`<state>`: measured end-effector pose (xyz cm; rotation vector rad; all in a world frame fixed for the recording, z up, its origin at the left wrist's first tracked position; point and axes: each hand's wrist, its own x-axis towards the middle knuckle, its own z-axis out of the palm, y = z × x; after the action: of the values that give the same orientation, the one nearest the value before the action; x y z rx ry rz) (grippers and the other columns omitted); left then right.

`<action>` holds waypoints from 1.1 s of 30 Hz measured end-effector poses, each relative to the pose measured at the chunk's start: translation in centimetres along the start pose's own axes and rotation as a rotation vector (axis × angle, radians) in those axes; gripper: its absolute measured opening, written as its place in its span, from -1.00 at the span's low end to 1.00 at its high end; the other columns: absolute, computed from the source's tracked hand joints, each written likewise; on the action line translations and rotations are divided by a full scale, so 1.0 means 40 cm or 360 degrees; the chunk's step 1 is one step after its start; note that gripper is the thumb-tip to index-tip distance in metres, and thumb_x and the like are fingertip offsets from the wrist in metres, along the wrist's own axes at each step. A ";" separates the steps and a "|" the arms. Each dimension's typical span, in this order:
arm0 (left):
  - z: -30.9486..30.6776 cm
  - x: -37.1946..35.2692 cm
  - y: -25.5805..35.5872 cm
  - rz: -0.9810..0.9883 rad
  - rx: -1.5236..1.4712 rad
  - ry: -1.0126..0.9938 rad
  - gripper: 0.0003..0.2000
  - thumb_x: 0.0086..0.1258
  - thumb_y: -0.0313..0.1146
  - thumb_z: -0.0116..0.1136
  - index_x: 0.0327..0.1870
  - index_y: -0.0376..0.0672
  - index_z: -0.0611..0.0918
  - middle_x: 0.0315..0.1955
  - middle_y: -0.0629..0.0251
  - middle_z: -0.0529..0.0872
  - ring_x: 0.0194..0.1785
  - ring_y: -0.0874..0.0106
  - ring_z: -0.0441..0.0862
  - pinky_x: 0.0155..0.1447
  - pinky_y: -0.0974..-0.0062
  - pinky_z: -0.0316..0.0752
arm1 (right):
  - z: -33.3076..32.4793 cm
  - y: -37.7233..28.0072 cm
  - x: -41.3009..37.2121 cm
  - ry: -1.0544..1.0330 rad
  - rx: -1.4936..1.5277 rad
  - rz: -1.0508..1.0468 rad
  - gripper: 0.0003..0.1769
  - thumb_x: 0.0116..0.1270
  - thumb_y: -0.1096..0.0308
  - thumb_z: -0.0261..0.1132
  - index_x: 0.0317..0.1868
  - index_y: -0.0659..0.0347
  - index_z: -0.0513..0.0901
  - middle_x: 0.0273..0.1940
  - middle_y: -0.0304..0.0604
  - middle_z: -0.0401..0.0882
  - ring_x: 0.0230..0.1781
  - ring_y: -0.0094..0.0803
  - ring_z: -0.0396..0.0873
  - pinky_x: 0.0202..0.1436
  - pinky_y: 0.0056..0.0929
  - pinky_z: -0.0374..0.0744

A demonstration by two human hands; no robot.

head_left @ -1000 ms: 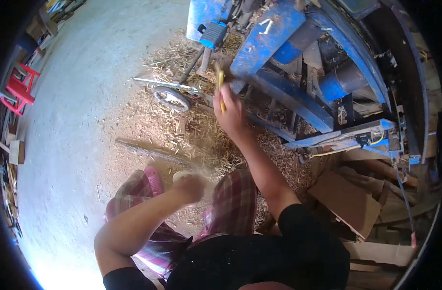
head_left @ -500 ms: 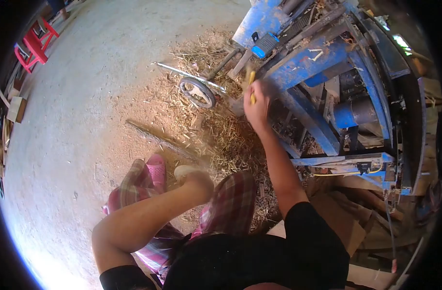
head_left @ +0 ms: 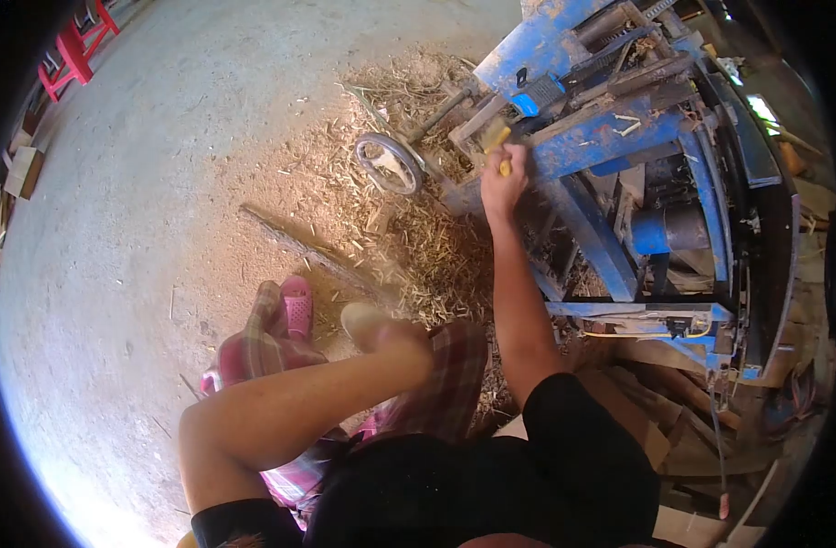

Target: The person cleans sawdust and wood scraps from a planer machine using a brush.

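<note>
My right hand [head_left: 504,183] is closed around the yellow handle of a brush [head_left: 497,139]. Its bristle end overlaps the dusty blue machine frame [head_left: 573,151], just below a black-and-blue block [head_left: 539,94]. Left of this hand is a handwheel [head_left: 388,164] on the machine. My left forearm crosses low over my plaid trousers, and my left hand [head_left: 381,331] is a pale, smeared shape near my knee, its fingers not distinct. Wood shavings [head_left: 436,265] lie heaped below the machine.
A long strip of wood [head_left: 313,256] lies across the sawdust on the concrete floor [head_left: 144,228]. My pink slipper [head_left: 296,309] stands beside it. A red stool [head_left: 75,55] is at the far left. Wood pieces [head_left: 692,411] lie at lower right.
My right hand has shifted slightly right with the brush, which has tilted. A white strip by the handwheel no longer shows as before. My left hand has moved a little right.
</note>
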<state>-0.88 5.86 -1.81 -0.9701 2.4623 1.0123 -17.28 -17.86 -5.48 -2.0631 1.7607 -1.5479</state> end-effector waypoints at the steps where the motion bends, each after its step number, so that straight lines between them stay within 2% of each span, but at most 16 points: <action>1: 0.018 0.006 0.004 -0.0022 -0.0019 0.0084 -0.74 0.12 -0.30 0.06 -0.24 -0.23 0.66 -0.22 0.02 0.57 -0.11 0.14 0.56 -0.09 0.20 0.48 | 0.019 0.017 -0.001 -0.0098 0.0353 0.0312 -0.91 0.32 0.42 0.08 -0.32 0.25 0.40 -0.55 -0.14 0.53 -0.63 -0.50 0.53 -0.66 -0.57 0.46; 2: 0.026 0.008 0.005 -0.0045 -0.0039 0.0170 -0.74 0.11 -0.30 0.07 -0.24 -0.23 0.66 -0.23 0.03 0.56 -0.11 0.15 0.55 -0.10 0.20 0.48 | 0.038 0.039 -0.012 -0.0197 0.0708 0.0621 -0.92 0.31 0.43 0.07 -0.33 0.25 0.40 -0.56 -0.15 0.53 -0.63 -0.50 0.53 -0.66 -0.57 0.45; 4: 0.014 0.007 0.008 -0.0029 0.0023 0.0120 -0.74 0.10 -0.30 0.08 -0.24 -0.22 0.66 -0.25 0.05 0.56 -0.12 0.15 0.55 -0.10 0.21 0.48 | 0.041 0.092 -0.056 -0.0192 0.0820 0.0383 -0.91 0.32 0.44 0.07 -0.35 0.25 0.41 -0.59 -0.18 0.51 -0.67 -0.50 0.51 -0.68 -0.58 0.42; 6: 0.010 -0.001 0.002 -0.0016 0.0060 0.0084 -0.74 0.08 -0.30 0.09 -0.25 -0.22 0.66 -0.26 0.07 0.56 -0.13 0.15 0.55 -0.10 0.21 0.47 | -0.014 0.067 -0.119 -0.0556 0.0067 0.0322 -0.89 0.32 0.45 0.07 -0.39 0.25 0.40 -0.61 -0.22 0.48 -0.68 -0.55 0.48 -0.68 -0.58 0.40; 7: 0.015 -0.013 -0.003 -0.0026 0.0009 0.0220 -0.74 0.08 -0.29 0.09 -0.25 -0.22 0.66 -0.26 0.07 0.57 -0.13 0.15 0.55 -0.11 0.22 0.47 | -0.050 -0.039 -0.115 -0.0694 0.0134 0.0813 -0.88 0.32 0.44 0.09 -0.40 0.23 0.41 -0.62 -0.25 0.46 -0.66 -0.59 0.47 -0.68 -0.60 0.38; 8: 0.023 -0.021 -0.002 -0.0031 -0.0041 0.0346 -0.74 0.08 -0.29 0.09 -0.25 -0.22 0.67 -0.26 0.07 0.57 -0.14 0.15 0.55 -0.11 0.23 0.47 | -0.046 -0.029 -0.119 -0.0707 0.0125 0.0820 -0.88 0.32 0.44 0.09 -0.40 0.23 0.41 -0.62 -0.25 0.46 -0.66 -0.59 0.47 -0.68 -0.60 0.38; 10: 0.020 -0.013 -0.010 -0.0060 -0.0036 0.0261 -0.73 0.08 -0.29 0.09 -0.24 -0.21 0.66 -0.26 0.07 0.57 -0.15 0.15 0.55 -0.12 0.22 0.47 | 0.000 0.005 -0.089 -0.0609 0.0105 -0.0022 -0.90 0.33 0.41 0.11 -0.36 0.23 0.43 -0.59 -0.22 0.49 -0.65 -0.58 0.50 -0.66 -0.61 0.41; 12: 0.015 -0.010 -0.018 -0.0108 -0.0022 0.0181 -0.73 0.07 -0.29 0.10 -0.23 -0.21 0.65 -0.27 0.07 0.57 -0.16 0.16 0.55 -0.14 0.21 0.48 | 0.086 0.001 -0.029 -0.0586 0.0406 0.0019 -0.90 0.28 0.41 0.15 -0.37 0.20 0.41 -0.61 -0.21 0.43 -0.64 -0.45 0.49 -0.62 -0.45 0.41; 14: 0.022 -0.014 -0.014 -0.0069 0.0150 0.0213 -0.74 0.08 -0.28 0.08 -0.27 -0.20 0.66 -0.28 0.08 0.57 -0.17 0.18 0.56 -0.20 0.23 0.48 | 0.161 -0.045 0.016 -0.0419 0.0925 0.0647 -0.89 0.29 0.40 0.16 -0.35 0.20 0.41 -0.58 -0.26 0.44 -0.68 -0.51 0.42 -0.67 -0.52 0.39; 18: 0.021 -0.037 0.016 -0.0092 0.0101 0.0430 -0.76 0.09 -0.27 0.06 -0.32 -0.20 0.67 -0.29 0.10 0.58 -0.18 0.19 0.55 -0.20 0.27 0.46 | 0.245 0.072 -0.052 -0.0314 0.1061 0.0943 -0.88 0.29 0.39 0.16 -0.36 0.22 0.41 -0.56 -0.29 0.46 -0.64 -0.52 0.45 -0.64 -0.56 0.39; 21: 0.010 -0.053 -0.001 -0.0043 0.0143 0.0569 -0.75 0.12 -0.26 0.03 -0.33 -0.21 0.68 -0.29 0.11 0.58 -0.17 0.20 0.55 -0.20 0.30 0.45 | 0.167 0.090 -0.111 -0.0372 0.0706 0.0607 -0.90 0.27 0.41 0.13 -0.39 0.22 0.42 -0.57 -0.23 0.47 -0.62 -0.45 0.50 -0.61 -0.50 0.42; 23: -0.020 -0.077 -0.004 -0.0084 0.0098 0.0467 -0.73 0.12 -0.25 0.04 -0.27 -0.20 0.67 -0.29 0.11 0.58 -0.17 0.20 0.54 -0.15 0.27 0.44 | 0.084 0.032 -0.121 -0.0321 -0.0363 0.0010 -0.94 0.23 0.43 0.13 -0.38 0.22 0.44 -0.59 -0.13 0.45 -0.61 -0.27 0.51 -0.56 -0.41 0.44; 26: -0.002 -0.057 -0.022 -0.0171 0.0043 0.0413 -0.72 0.11 -0.25 0.05 -0.24 -0.20 0.66 -0.28 0.11 0.58 -0.16 0.19 0.54 -0.11 0.26 0.42 | 0.108 -0.011 -0.081 -0.0217 0.0068 -0.0188 -0.94 0.20 0.43 0.16 -0.35 0.21 0.45 -0.59 -0.03 0.41 -0.60 -0.06 0.46 -0.50 -0.28 0.43; 27: 0.001 -0.054 -0.019 -0.0174 0.0046 0.0413 -0.72 0.11 -0.25 0.05 -0.24 -0.20 0.66 -0.28 0.11 0.58 -0.16 0.19 0.54 -0.11 0.26 0.42 | 0.124 -0.028 -0.060 -0.0368 0.0283 -0.0119 -0.90 0.18 0.41 0.20 -0.32 0.22 0.46 -0.51 0.02 0.47 -0.48 0.02 0.48 -0.43 -0.23 0.44; 30: -0.005 -0.057 -0.001 -0.0232 0.0131 0.0379 -0.71 0.11 -0.24 0.05 -0.24 -0.20 0.67 -0.27 0.11 0.58 -0.15 0.19 0.54 -0.07 0.24 0.40 | 0.206 0.021 -0.026 -0.0665 0.0090 -0.0279 -0.85 0.18 0.40 0.22 -0.27 0.24 0.46 -0.37 0.04 0.54 -0.32 0.00 0.52 -0.30 -0.22 0.47; 33: -0.016 -0.060 0.011 -0.0209 0.0209 0.0400 -0.70 0.12 -0.23 0.05 -0.20 -0.18 0.66 -0.26 0.12 0.59 -0.14 0.20 0.54 -0.07 0.22 0.40 | 0.163 0.085 -0.074 -0.0885 -0.0286 -0.0593 -0.89 0.20 0.44 0.18 -0.28 0.27 0.48 -0.43 0.09 0.48 -0.37 0.04 0.50 -0.37 -0.22 0.44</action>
<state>0.55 6.78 0.07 -1.2628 2.5830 0.7148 -15.05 -20.45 -12.63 -2.6792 1.4036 -0.7417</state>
